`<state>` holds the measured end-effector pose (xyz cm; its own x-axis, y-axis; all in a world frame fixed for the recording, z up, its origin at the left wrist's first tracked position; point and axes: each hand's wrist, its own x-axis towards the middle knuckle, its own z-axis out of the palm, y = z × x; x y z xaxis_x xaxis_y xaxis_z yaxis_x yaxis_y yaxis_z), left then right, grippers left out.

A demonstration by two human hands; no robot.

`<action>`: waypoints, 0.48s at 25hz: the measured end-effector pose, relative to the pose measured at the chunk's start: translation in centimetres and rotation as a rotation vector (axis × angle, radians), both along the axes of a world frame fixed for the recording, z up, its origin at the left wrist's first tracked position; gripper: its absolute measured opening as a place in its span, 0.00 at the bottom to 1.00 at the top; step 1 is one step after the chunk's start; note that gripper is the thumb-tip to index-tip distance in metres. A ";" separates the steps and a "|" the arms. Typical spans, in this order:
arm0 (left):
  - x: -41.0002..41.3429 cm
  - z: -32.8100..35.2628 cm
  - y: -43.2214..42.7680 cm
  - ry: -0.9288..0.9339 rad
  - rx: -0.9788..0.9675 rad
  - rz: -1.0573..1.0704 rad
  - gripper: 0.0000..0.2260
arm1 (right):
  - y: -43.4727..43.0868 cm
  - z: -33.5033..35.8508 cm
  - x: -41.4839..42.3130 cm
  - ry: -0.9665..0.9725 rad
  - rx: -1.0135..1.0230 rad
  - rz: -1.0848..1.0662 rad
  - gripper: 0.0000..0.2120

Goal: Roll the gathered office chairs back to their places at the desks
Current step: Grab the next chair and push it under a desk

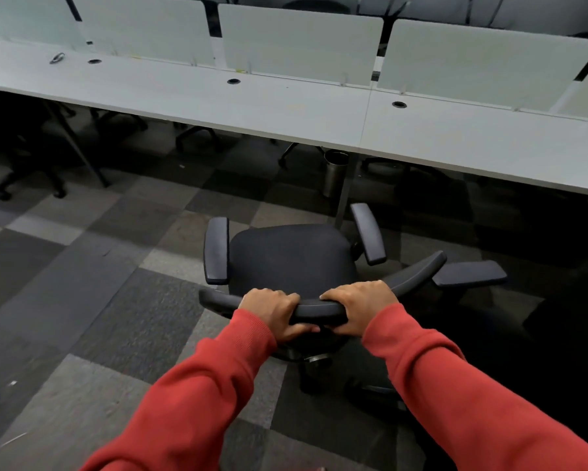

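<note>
Desk (252, 107) ahead; left grip (274, 311) and right grip (359, 305) clench the chair backrest (316, 309), its seat (292, 256) just beyond them.

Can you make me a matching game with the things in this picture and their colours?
Things:
1. sleeve
2. bin
3. chair
4. desk

Colours:
a. black
b. whitish
c. red
d. shiny metal

Pairs: 1-c, 2-d, 3-a, 4-b
</note>
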<state>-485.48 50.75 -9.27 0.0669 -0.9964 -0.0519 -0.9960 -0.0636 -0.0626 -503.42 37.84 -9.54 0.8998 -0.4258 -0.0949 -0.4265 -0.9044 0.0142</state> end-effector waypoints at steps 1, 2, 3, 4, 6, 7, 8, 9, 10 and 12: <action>0.3 0.0 0.0 -0.004 -0.009 -0.002 0.30 | 0.1 0.0 0.3 -0.008 -0.009 -0.002 0.28; 0.8 0.0 0.0 -0.001 -0.017 -0.004 0.30 | 0.2 0.1 0.7 -0.023 -0.017 0.008 0.28; 1.5 -0.1 0.0 0.003 -0.030 -0.011 0.30 | 0.2 0.0 1.3 -0.049 -0.025 0.023 0.28; 2.3 -0.2 -0.1 0.003 -0.051 -0.023 0.31 | 0.2 -0.1 2.0 -0.079 -0.034 0.037 0.28; 4.1 -0.2 0.0 -0.003 -0.090 -0.035 0.35 | 0.2 0.1 3.4 -0.116 -0.053 0.054 0.26; 4.9 -0.1 0.0 -0.003 -0.106 -0.044 0.37 | 0.3 0.1 4.2 -0.109 -0.062 0.057 0.26; 5.7 -0.1 0.0 -0.009 -0.119 -0.059 0.39 | 0.3 0.0 4.9 -0.103 -0.074 0.061 0.26; 6.5 0.0 0.0 -0.007 -0.124 -0.069 0.39 | 0.3 0.0 5.6 -0.109 -0.086 0.063 0.26; 7.0 0.2 -0.1 0.002 -0.126 -0.078 0.40 | 0.3 0.0 6.1 -0.133 -0.105 0.063 0.26; 8.0 0.2 -0.2 0.016 -0.131 -0.097 0.39 | 0.3 -0.2 6.9 -0.206 -0.174 0.088 0.28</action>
